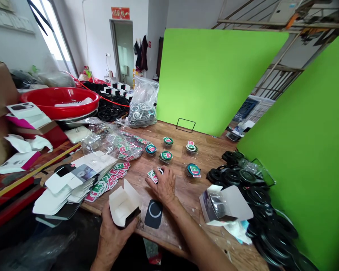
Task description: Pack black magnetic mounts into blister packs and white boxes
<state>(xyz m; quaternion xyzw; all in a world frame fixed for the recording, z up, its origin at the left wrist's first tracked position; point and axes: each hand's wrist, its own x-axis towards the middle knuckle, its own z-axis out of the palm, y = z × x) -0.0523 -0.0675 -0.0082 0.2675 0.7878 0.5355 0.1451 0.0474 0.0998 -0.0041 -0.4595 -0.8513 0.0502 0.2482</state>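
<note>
My left hand (113, 233) is wrapped round an open white box (124, 205) at the table's front edge, its flaps up. My right hand (164, 185) reaches over the wooden table, its fingers closed on a small item with a printed card (152, 176). Black cards with a white ring (153, 213) lie beside my right wrist. Beyond the hand stand several round pieces with green or blue rings and printed cards, such as the blue one (193, 169) at the right and the green one (166, 155).
Flattened white boxes (81, 177) and loose printed cards (110, 181) lie at the left. An open box (219, 205) stands at the right, beside black rings (260, 195). Behind are a red basin (62, 103), a plastic bag (143, 103) and a green panel (214, 79).
</note>
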